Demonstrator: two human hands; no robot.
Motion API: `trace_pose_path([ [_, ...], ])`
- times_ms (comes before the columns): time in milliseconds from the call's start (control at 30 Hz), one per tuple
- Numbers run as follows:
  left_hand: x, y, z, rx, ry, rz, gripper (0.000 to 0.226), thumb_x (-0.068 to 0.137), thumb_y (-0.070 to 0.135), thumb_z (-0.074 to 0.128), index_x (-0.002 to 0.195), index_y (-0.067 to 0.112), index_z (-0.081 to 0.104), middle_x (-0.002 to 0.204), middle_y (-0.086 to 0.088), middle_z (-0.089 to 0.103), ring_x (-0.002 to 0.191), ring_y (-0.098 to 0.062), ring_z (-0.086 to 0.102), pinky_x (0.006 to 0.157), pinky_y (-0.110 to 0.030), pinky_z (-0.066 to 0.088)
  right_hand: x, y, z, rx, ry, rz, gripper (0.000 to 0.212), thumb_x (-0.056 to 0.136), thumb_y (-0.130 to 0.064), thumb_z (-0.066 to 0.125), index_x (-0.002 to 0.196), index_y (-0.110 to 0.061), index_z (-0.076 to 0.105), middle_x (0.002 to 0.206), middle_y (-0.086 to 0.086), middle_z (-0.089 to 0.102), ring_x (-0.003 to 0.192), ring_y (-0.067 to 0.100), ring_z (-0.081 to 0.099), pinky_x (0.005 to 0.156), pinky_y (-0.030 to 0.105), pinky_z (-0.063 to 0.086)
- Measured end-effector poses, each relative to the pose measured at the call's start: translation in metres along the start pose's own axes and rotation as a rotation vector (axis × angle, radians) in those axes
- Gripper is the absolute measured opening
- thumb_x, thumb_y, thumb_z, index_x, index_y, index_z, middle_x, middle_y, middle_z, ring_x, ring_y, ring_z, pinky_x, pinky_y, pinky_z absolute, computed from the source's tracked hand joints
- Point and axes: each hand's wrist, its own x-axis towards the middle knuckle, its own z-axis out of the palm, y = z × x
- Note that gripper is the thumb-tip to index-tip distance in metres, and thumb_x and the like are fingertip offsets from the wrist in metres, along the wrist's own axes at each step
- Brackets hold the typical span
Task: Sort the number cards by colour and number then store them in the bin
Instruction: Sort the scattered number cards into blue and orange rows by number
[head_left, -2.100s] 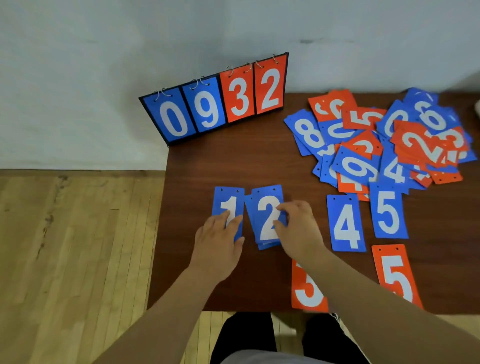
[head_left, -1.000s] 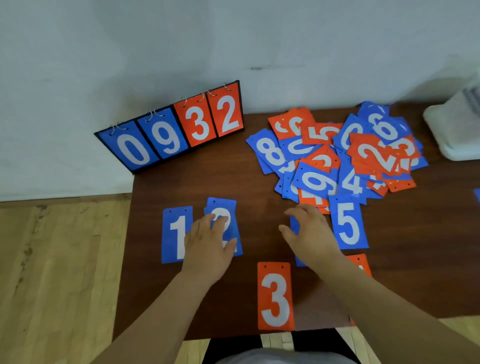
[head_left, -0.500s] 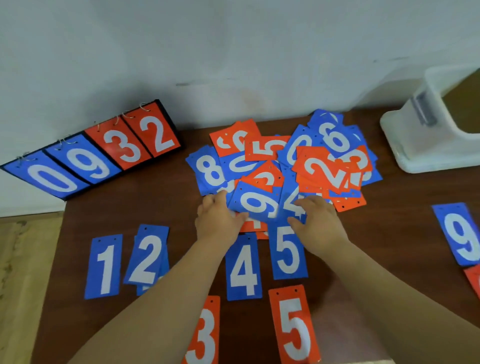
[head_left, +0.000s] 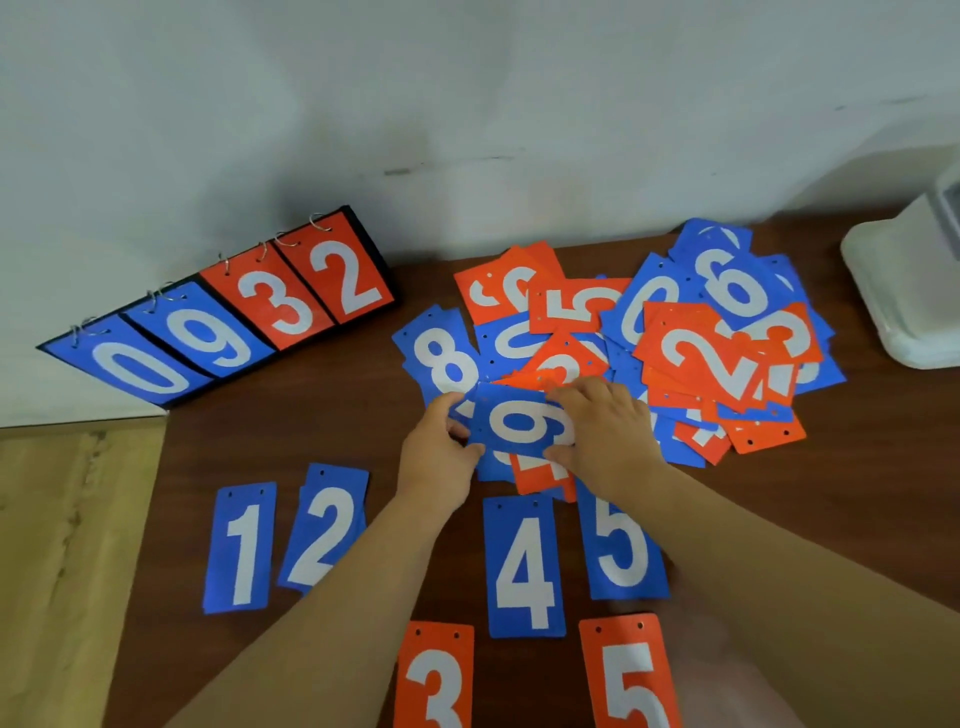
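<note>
The blue 1 card (head_left: 239, 545) is lying on your left. Your left hand (head_left: 435, 460) and right hand (head_left: 609, 432) are both pinching the blue 9 card (head_left: 514, 427) by its ends, over the near edge of the pile (head_left: 691, 358). The bin (head_left: 906, 312) is sitting far right.

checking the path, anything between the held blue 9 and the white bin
The loose card pile lies between the blue 9 card, gripped by left hand and right hand, and the white bin. Lifted, the card would likely clear it.
</note>
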Motion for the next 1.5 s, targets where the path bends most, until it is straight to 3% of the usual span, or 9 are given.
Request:
trace_pose_path([
  [167, -0.005, -0.012, -0.007, -0.02, -0.059, -0.012, 0.055, 0.091, 0.022, 0.076, 0.14, 0.03, 0.051, 0.097, 0.009, 0.065, 0.088, -0.008, 0.064, 0.066, -0.018, 0.048, 0.015, -0.01, -0.004, -0.023, -0.005, 0.073, 0.08, 0.08, -0.052, 0.078, 0.147, -0.04, 0.036, 0.14, -0.002, 0.046, 0.131, 0.026, 0.042, 0.108, 0.046, 0.037],
  [400, -0.011, -0.011, 0.01, 0.073, 0.0, 0.088, 0.075, 0.084, 0.024, 0.084, 0.145, 0.03, 0.042, 0.135, 0.004, 0.051, 0.123, -0.013, 0.055, 0.097, -0.033, 0.056, 0.029, -0.02, -0.007, 0.172, 0.08, 0.192, 0.075, 0.078, -0.037, 0.085, 0.14, -0.03, 0.043, 0.137, 0.004, 0.046, 0.114, 0.029, 0.059, 0.091, 0.047, 0.057],
  [500, -0.01, -0.007, 0.013, 0.01, 0.027, 0.019, 0.072, 0.085, 0.023, 0.082, 0.144, 0.031, 0.041, 0.125, 0.004, 0.059, 0.116, -0.014, 0.061, 0.09, -0.036, 0.06, 0.031, -0.02, -0.004, 0.229, 0.11, 0.215, 0.071, 0.08, -0.033, 0.084, 0.139, -0.029, 0.044, 0.137, 0.005, 0.045, 0.11, 0.028, 0.061, 0.081, 0.042, 0.061],
  [600, -0.008, -0.005, 0.01, -0.017, 0.044, -0.019, 0.065, 0.089, 0.022, 0.078, 0.143, 0.032, 0.042, 0.098, 0.009, 0.06, 0.092, -0.01, 0.063, 0.073, -0.025, 0.059, 0.031, -0.018, -0.001, 0.229, 0.126, 0.219, 0.07, 0.081, -0.035, 0.084, 0.139, -0.03, 0.044, 0.136, 0.004, 0.047, 0.111, 0.028, 0.061, 0.079, 0.041, 0.061],
  [700, -0.009, -0.005, 0.009, -0.035, 0.042, -0.013, 0.059, 0.091, 0.021, 0.076, 0.14, 0.032, 0.044, 0.094, 0.01, 0.056, 0.083, -0.007, 0.06, 0.063, -0.017, 0.05, 0.03, -0.016, 0.002, 0.242, 0.142, 0.226, 0.068, 0.081, -0.036, 0.084, 0.137, -0.03, 0.046, 0.134, 0.002, 0.05, 0.112, 0.027, 0.06, 0.08, 0.042, 0.061],
  [800, -0.01, -0.004, 0.011, -0.167, 0.008, -0.01, 0.057, 0.091, 0.015, 0.076, 0.138, 0.032, 0.049, 0.109, 0.009, 0.059, 0.087, -0.004, 0.062, 0.063, -0.014, 0.05, 0.029, -0.016, 0.004, 0.258, 0.151, 0.227, 0.066, 0.08, -0.037, 0.084, 0.135, -0.029, 0.048, 0.133, 0.002, 0.051, 0.112, 0.026, 0.06, 0.079, 0.041, 0.06],
  [1000, -0.013, -0.005, -0.003, -0.32, 0.046, -0.094, 0.05, 0.091, 0.022, 0.077, 0.133, 0.033, 0.052, 0.089, 0.009, 0.072, 0.088, -0.005, 0.067, 0.074, -0.028, 0.057, 0.031, -0.012, 0.004, 0.277, 0.147, 0.234, 0.064, 0.081, -0.038, 0.083, 0.134, -0.029, 0.049, 0.134, 0.0, 0.052, 0.113, 0.025, 0.06, 0.077, 0.036, 0.057],
  [1233, -0.024, -0.009, 0.0, -0.385, -0.042, -0.225, 0.046, 0.091, 0.015, 0.076, 0.128, 0.03, 0.054, 0.106, 0.007, 0.069, 0.093, -0.008, 0.068, 0.083, -0.037, 0.062, 0.032, -0.013, 0.004, 0.276, 0.129, 0.246, 0.063, 0.082, -0.038, 0.082, 0.134, -0.027, 0.05, 0.135, 0.002, 0.051, 0.113, 0.026, 0.06, 0.077, 0.036, 0.058],
  [1500, -0.033, -0.008, 0.0, -0.542, 0.033, -0.297, 0.027, 0.09, 0.015, 0.076, 0.11, 0.031, 0.066, 0.094, 0.008, 0.075, 0.085, -0.006, 0.073, 0.077, -0.029, 0.06, 0.033, -0.013, 0.002, 0.248, 0.113, 0.268, 0.059, 0.082, -0.04, 0.082, 0.133, -0.025, 0.055, 0.138, 0.002, 0.049, 0.112, 0.024, 0.06, 0.079, 0.034, 0.055],
])
